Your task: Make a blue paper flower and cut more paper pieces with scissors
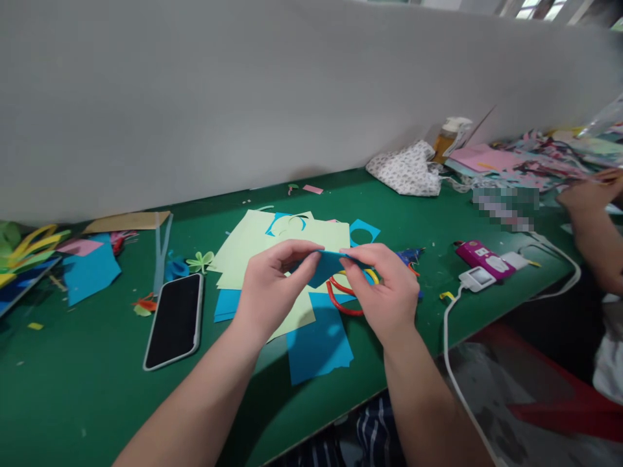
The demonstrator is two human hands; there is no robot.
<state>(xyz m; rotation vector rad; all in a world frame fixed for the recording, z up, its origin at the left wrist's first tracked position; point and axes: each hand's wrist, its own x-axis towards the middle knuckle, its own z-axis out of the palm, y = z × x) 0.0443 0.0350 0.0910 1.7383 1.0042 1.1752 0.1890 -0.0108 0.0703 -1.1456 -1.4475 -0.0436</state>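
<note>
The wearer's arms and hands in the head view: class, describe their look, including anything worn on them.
The left hand and right hand are ungloved, with no ring visible. The left forearm and right forearm widen from slim wrists; no sleeve, watch or bracelet shows. Nail details are too small to tell.

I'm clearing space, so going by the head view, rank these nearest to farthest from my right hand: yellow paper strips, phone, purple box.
From your right hand:
1. Purple box, to its right.
2. Phone, left, beyond your other hand.
3. Yellow paper strips, at the far left edge.
</note>
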